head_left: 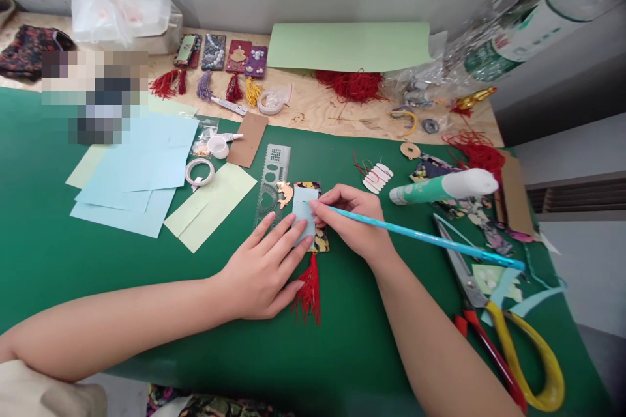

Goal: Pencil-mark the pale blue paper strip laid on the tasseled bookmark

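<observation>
My right hand (356,220) grips a long blue pencil (415,233), its tip down on a small light-blue paper strip (304,205). That strip lies on a dark floral fabric-covered card (323,240) with a red tassel (309,293) hanging off its near end. Fingers spread, my left hand (264,267) lies flat, its fingertips pressing on the paper and card and its thumb by the tassel. A clear stencil ruler (270,176) and a gold-coloured fish-like charm (284,194) sit just left of the card.
Big yellow-handled scissors (496,319), a glue stick (440,187) and paper scraps lie at right. Blue sheets (147,156), green paper (215,208) and a tape roll (199,172) are at left. Along the back stand tasselled cards (238,55), red thread (349,85) and a bottle (533,29).
</observation>
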The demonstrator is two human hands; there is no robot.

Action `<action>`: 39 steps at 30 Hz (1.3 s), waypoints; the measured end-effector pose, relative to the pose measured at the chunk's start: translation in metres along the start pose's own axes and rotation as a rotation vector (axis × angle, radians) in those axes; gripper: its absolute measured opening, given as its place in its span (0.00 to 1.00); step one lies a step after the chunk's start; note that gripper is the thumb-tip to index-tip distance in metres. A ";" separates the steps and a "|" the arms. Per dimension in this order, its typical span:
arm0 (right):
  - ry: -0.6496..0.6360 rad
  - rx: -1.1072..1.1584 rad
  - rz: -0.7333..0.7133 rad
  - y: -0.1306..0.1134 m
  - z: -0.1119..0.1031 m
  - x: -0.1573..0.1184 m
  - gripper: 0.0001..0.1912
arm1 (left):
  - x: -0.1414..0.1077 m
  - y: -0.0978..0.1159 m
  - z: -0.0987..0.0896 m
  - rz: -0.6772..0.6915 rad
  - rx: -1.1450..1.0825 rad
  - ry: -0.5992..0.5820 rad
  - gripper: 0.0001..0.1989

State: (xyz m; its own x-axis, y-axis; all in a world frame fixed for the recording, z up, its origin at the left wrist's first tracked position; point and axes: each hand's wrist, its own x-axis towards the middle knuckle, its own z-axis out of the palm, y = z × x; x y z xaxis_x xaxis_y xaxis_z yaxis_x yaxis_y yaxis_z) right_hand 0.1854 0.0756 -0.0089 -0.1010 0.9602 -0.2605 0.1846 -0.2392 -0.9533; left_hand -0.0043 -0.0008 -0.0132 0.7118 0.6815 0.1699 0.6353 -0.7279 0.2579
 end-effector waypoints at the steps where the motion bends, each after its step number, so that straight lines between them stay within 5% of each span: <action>1: 0.010 0.011 -0.004 -0.001 0.000 0.000 0.18 | 0.000 0.000 0.000 -0.002 0.006 -0.004 0.28; 9: 0.108 -0.013 -0.053 -0.011 -0.020 0.001 0.18 | -0.001 0.003 -0.004 0.093 0.090 0.112 0.24; 20: -0.182 -0.112 0.078 -0.017 -0.027 -0.002 0.19 | 0.000 0.004 -0.002 0.119 0.059 0.185 0.20; 31: -0.341 -0.056 0.136 -0.016 -0.026 -0.003 0.16 | -0.001 0.003 0.000 0.109 0.038 0.160 0.21; 39: -0.206 -0.009 -0.047 -0.009 -0.016 0.000 0.16 | 0.000 0.003 0.000 0.045 0.061 0.126 0.25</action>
State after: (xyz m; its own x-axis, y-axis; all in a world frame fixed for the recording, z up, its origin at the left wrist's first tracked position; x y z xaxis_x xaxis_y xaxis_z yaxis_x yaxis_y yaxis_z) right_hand 0.1996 0.0802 0.0027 -0.3077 0.9200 -0.2426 0.1835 -0.1929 -0.9639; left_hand -0.0028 -0.0030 -0.0124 0.6993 0.6492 0.2993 0.6232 -0.7587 0.1897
